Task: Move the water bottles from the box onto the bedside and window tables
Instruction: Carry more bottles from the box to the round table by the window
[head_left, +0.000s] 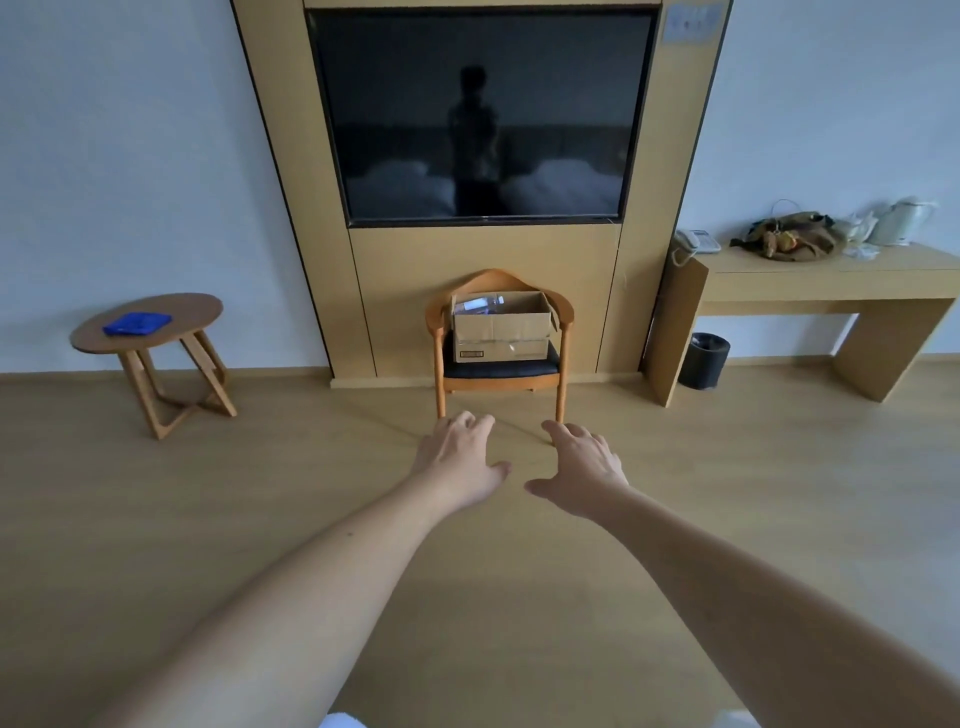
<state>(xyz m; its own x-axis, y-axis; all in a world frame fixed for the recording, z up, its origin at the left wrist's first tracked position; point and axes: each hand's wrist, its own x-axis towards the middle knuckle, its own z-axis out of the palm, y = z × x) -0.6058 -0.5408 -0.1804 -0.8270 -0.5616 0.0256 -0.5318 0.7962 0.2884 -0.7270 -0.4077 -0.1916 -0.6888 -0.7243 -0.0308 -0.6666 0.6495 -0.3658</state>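
Both arms stretched forward over the floor, left hand (460, 457) and right hand (584, 470) spread, palms down, holding nothing; water bottles (480, 303) far centre in open cardboard box (501, 327) on chair (501, 364) under TV (480, 114); round worktop (148, 322) far left — blue item (136, 323) on it

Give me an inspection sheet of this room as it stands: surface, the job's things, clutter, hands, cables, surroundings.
Surface: wooden floor; round side table carrying a blue packet.
Job's things: open cardboard box on a wooden chair, water bottles visible inside.
Clutter: desk with bag, kettle, telephone.
Hands: left hand and right hand outstretched, open, empty.
Cables: telephone cord hanging at desk end.
Surroundings: wall television, off; waste bin.
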